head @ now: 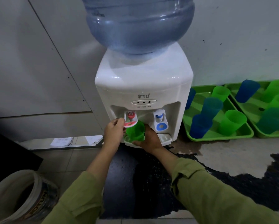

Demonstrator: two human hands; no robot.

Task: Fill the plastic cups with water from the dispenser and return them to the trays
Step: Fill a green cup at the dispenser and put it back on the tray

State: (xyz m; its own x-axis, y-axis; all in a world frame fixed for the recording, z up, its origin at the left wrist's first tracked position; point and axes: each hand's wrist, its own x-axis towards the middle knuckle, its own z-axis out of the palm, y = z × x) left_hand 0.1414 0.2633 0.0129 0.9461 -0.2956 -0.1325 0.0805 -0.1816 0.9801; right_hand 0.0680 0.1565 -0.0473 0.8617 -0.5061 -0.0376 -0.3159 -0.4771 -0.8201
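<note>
So we've got our right hand (149, 139) wrapped around a translucent green plastic cup (135, 131), fingers clamped on its lower part, holding it upright under the red hot-water tap (131, 116) on the left side of the white tabletop water dispenser (143, 88). The cup sits just above the white drip tray (165, 138) at the dispenser's foot, mouth up, right below the red paddle lever (130, 124). Our left hand (114, 132) is curled with its fingertips closed on the edge of that red lever. We can't tell if any water is running or how full the cup is, it's too murky. The blue cold-water tap (160, 120) next to it is untouched. A big blue water bottle (138, 23) sits upside down on top of the dispenser. Off to the right, on the stained table (232, 152), two green plastic trays stand side by side against the wall: the nearer tray (219, 138) holds a mix of blue cups (212, 108) and green cups (232, 122), and the farther tray (264, 135) has more of both colours. Both our sleeves (216, 196) are olive green. Bottom left on the floor there's a round bucket (22, 196), and some papers (62, 141) lie on a low ledge by the wall.
</note>
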